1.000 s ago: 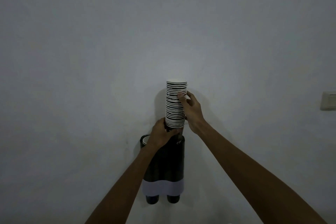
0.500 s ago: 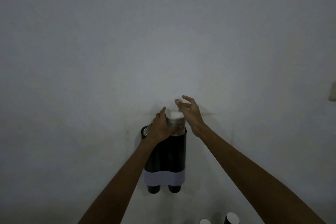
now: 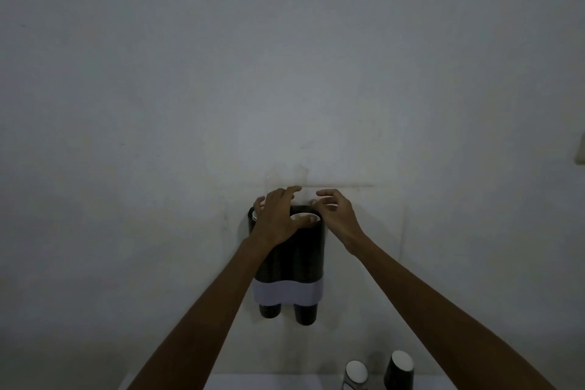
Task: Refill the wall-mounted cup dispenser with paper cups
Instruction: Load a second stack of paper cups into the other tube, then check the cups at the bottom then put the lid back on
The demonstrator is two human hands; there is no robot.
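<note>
A black twin-tube cup dispenser (image 3: pixel 311 258) with a pale band low down hangs on the wall. The cup stack (image 3: pixel 304 217) sits inside its right tube, only the white top rim showing. Dark cups (image 3: pixel 305 313) poke out below both tubes. My left hand (image 3: pixel 278 217) lies over the dispenser's top, thumb at the stack's rim, fingers spread. My right hand (image 3: pixel 336 212) hovers at the right tube's rim with fingers loosely curled, holding nothing.
Two upturned cup stacks (image 3: pixel 399 370) stand on a white surface (image 3: pixel 253 382) at the bottom right. A pale wall switch (image 3: pixel 581 152) shows at the right edge. The wall (image 3: pixel 221 73) is bare.
The tall cup stack has slid down into the right tube until only its rim shows. My right hand has let go of it, and both hands have dropped to the dispenser's top.
</note>
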